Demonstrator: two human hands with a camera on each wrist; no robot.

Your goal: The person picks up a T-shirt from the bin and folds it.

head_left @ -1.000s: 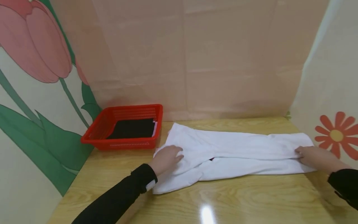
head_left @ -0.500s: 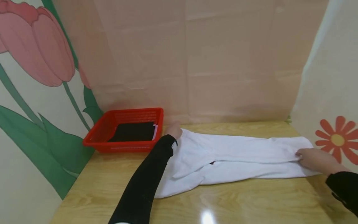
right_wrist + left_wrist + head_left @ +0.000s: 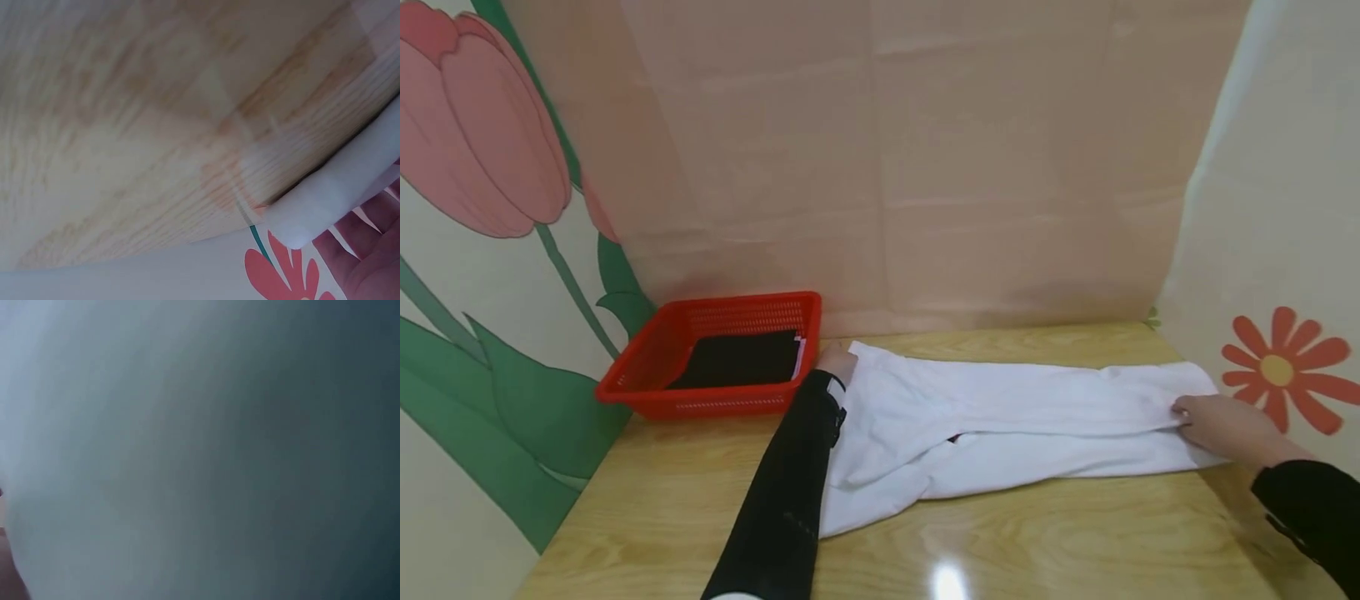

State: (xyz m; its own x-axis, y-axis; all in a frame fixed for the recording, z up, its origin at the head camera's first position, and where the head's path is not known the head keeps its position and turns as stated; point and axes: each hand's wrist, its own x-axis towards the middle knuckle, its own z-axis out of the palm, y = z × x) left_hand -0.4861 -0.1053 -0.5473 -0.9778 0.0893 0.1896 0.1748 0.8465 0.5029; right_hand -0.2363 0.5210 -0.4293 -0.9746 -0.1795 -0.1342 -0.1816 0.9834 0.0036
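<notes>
White trousers (image 3: 1000,396) lie lengthwise on the table, the waist at the left and both legs stretched to the right, one leg partly over the other. At the far corner of the waist is my left hand (image 3: 837,362), its fingers hidden; I cannot tell whether they grip the cloth. My right hand (image 3: 1221,425) holds the leg ends at the right, thumb on top. In the right wrist view, the fingers of the right hand (image 3: 365,250) reach along the white cloth (image 3: 331,200). The left wrist view is mostly a pale grey blur.
Close to the left of the waist stands a red plastic basket (image 3: 655,404) with a folded black item (image 3: 737,358) inside. Wood-grain table (image 3: 1037,542) shows in front of the trousers. A tulip-painted wall (image 3: 445,467), a pinkish back wall (image 3: 880,167) and a flower-printed right wall (image 3: 1285,250) surround it.
My left hand has lifted off the trousers' upper part and moved away from me to the far waist corner, beside the basket. The right hand stays at the leg ends. The head view shifts slightly.
</notes>
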